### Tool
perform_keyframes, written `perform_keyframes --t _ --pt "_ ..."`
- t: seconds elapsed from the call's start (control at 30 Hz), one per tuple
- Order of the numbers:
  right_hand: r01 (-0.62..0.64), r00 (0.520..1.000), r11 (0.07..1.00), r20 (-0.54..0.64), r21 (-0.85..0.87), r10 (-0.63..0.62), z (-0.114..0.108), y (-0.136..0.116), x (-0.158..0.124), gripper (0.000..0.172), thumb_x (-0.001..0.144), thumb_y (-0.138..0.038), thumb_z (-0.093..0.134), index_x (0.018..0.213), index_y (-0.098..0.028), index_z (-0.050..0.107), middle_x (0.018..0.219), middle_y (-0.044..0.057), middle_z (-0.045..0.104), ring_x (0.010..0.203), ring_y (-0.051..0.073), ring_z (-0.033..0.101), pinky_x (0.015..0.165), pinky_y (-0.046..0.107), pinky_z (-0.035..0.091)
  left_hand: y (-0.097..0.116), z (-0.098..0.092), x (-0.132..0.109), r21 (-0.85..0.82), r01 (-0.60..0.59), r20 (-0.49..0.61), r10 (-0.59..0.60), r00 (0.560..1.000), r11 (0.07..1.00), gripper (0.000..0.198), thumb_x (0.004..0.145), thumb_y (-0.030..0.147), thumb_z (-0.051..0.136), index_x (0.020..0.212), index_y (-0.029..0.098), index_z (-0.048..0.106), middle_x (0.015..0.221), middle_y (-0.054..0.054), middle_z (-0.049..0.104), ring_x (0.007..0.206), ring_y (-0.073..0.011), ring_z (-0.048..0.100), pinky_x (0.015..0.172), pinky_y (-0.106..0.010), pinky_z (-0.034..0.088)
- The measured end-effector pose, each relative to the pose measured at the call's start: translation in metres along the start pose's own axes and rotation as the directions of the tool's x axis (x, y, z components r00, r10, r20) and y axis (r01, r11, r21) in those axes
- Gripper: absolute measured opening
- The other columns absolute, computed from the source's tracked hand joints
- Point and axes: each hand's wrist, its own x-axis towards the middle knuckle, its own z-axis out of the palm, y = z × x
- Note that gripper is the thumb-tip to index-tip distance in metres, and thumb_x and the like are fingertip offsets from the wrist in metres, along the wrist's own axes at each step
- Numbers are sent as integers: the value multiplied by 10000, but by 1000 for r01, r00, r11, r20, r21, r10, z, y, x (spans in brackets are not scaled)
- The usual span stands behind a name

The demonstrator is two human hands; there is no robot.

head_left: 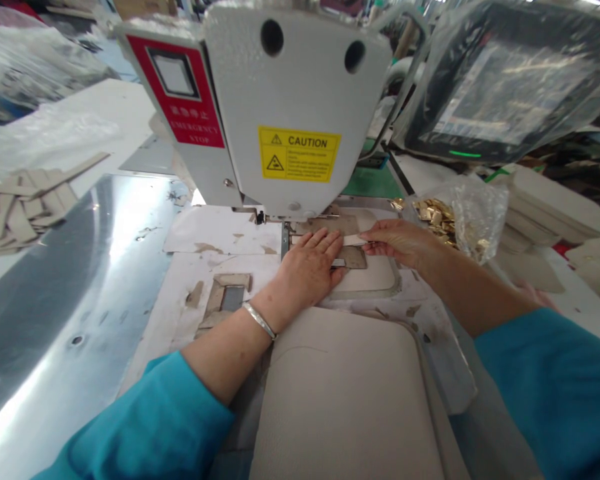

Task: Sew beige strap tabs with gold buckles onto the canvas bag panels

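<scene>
My left hand [314, 261] lies flat, fingers stretched out, over a beige panel [367, 281] under the sewing machine head [300, 100]. Its fingertips rest close to a narrow beige strip [353, 240]. Pinched in my right hand [393, 240] is the strip's right end. A dark template plate [357, 259] with a cut-out shows around the strip, partly hidden by my left hand. Nearer to me, a large beige leather-like panel [350, 380] lies with a loose thread on it. The underside of my left palm is hidden.
A clear bag of gold-coloured metal pieces [435, 217] stands to the right, with stacked beige panels [555, 207] beyond it. Several cut strips [20, 207] lie at far left. A plastic-wrapped control screen [505, 87] stands at upper right, and a shiny metal plate [95, 267] covers the left table.
</scene>
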Motion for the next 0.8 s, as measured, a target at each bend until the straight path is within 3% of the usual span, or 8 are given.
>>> perform_keyframes --t 0.17,0.33,0.4,0.5,0.6,0.7,0.8 --pt "-134 988 988 -70 74 139 5 -5 -2 306 799 -5 694 605 -140 500 527 -4 583 465 65 572 500 158 540 0 0 0 13 -2 5 2 1000 1000 566 977 439 417 1445 122 401 1523 -76 388 1420 -253 317 1171 -412 259" --pt "-94 989 977 -130 -193 69 8 -2 0 316 821 -81 700 603 -165 486 422 -47 505 378 52 490 404 139 467 0 0 0 5 3 9 -3 1000 1000 575 973 441 431 1449 119 397 1525 -70 385 1425 -258 306 1175 -420 258" --pt "-113 990 952 -118 -283 82 7 -1 1 308 845 -129 683 620 -175 478 399 -58 481 349 55 460 369 145 427 0 0 0 5 8 15 -8 1000 1000 571 973 438 433 1446 120 401 1525 -70 385 1425 -259 308 1176 -422 259" --pt "-165 986 944 -56 -287 155 4 -2 2 279 877 -161 647 662 -183 470 426 -48 522 336 60 461 351 153 385 0 1 0 19 -1 21 1 1000 1000 557 979 431 428 1444 124 404 1526 -69 382 1422 -260 316 1173 -424 268" --pt "-200 979 945 -7 -258 205 2 -1 3 256 894 -178 622 681 -180 481 471 -25 578 338 62 475 358 160 370 4 4 4 50 -103 17 102 995 993 484 1003 324 387 1435 109 410 1498 -75 428 1397 -230 365 1167 -380 279" --pt "-190 981 950 -8 -248 194 1 2 3 243 870 -196 653 683 -174 498 492 -17 597 345 62 482 360 160 363 11 6 11 81 -176 -6 177 984 981 438 996 211 356 1401 68 439 1438 -102 502 1339 -208 443 1145 -337 305" --pt "-173 985 953 -16 -247 174 1 5 4 236 843 -207 682 688 -168 508 498 -17 601 346 58 482 355 156 359 15 3 10 85 -140 -33 144 989 986 434 983 252 416 1368 60 469 1395 -121 540 1292 -217 485 1109 -330 351"
